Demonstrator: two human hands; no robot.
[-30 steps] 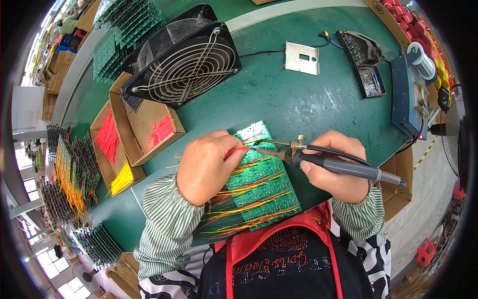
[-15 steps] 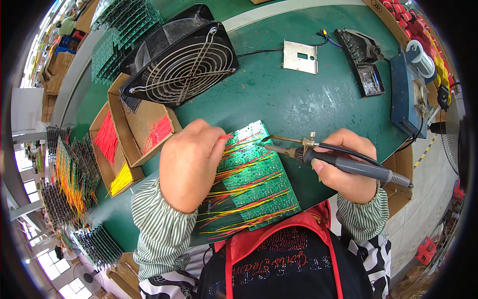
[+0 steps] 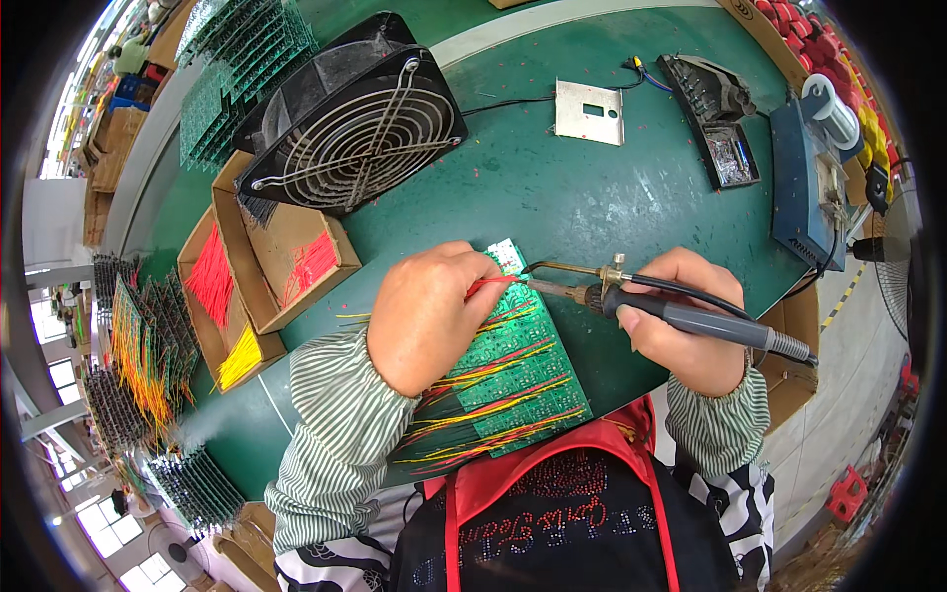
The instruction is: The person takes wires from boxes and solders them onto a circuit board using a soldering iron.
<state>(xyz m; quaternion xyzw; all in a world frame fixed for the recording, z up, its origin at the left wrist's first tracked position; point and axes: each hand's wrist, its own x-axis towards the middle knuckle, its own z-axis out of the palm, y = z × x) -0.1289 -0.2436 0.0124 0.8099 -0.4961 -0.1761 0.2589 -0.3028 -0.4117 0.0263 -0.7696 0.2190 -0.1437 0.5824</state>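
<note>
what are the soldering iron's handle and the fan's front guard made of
The soldering iron's handle: probably grey plastic or rubber, matte, judging by its smooth, dull surface. The fan's front guard: likely metal wire, given its thin, silvery rings.

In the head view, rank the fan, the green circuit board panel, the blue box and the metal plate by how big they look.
Largest to smallest:
1. Fan
2. Green circuit board panel, partly hidden by the left hand
3. Blue box
4. Metal plate
</note>
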